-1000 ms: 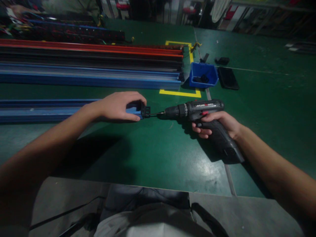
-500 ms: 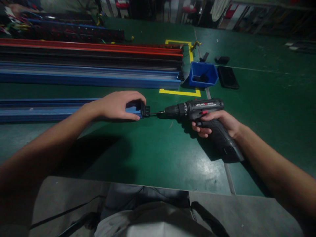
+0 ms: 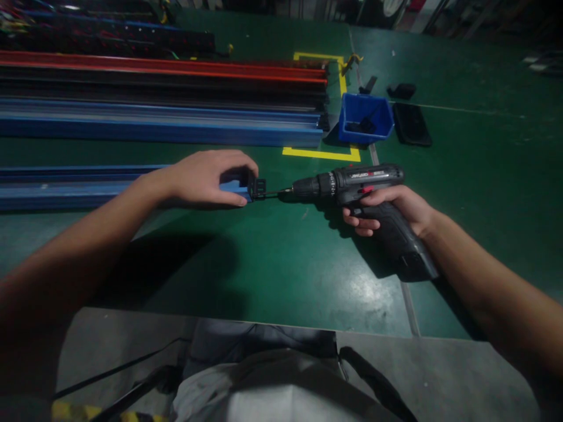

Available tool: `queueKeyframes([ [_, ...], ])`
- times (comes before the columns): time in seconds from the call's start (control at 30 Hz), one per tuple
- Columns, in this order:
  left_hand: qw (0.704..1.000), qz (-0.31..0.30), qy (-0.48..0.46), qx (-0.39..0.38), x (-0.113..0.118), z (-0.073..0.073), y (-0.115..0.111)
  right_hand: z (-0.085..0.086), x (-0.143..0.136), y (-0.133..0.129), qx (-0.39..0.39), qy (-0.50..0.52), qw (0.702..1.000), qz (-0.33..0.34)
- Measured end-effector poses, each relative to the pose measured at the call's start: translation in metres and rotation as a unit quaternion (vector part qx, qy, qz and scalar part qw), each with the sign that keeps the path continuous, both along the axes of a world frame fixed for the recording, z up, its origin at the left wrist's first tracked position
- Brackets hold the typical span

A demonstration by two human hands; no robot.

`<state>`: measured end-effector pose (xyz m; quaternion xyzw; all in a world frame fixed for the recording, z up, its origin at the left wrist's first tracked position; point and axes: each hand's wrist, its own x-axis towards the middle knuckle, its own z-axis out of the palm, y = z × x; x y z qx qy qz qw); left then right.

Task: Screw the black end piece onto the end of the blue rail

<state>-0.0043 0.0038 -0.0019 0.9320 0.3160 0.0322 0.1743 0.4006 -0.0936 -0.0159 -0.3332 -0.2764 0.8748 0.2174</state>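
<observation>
My left hand [image 3: 211, 179] grips the right end of a long blue channel rail [image 3: 79, 192], thumb at the near side and fingers over the far side. A small black end cap [image 3: 257, 189] with slots sits against that end of the rail. My right hand [image 3: 391, 208] is wrapped round the handle of a black cordless drill [image 3: 365, 179], held level and pointing left. Its long thin bit [image 3: 275, 193] reaches to the end cap; whether the tip sits in a screw is too small to tell.
Beyond lie blue rails [image 3: 176, 128], black ones and a red rail [image 3: 176, 67]. A blue bin [image 3: 365, 120] with black parts stands beside a black tray-like piece [image 3: 412, 124]. Yellow tape [image 3: 323, 155] marks the green table [image 3: 281, 264]. Wired black assemblies [image 3: 132, 38] lie at the far left.
The whole view has shifted slightly, so things on the table appear higher. Both hands keep their grips, and the bit stays at the end cap.
</observation>
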Motion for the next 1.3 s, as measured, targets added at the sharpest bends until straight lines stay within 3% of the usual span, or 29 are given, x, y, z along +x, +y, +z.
queueKeyframes([
  [1.3,1.0,-0.006,0.016,0.001,0.0015,0.0033,-0.0009,0.004,-0.0044,-0.0007,0.002,-0.011,1.0,-0.005],
])
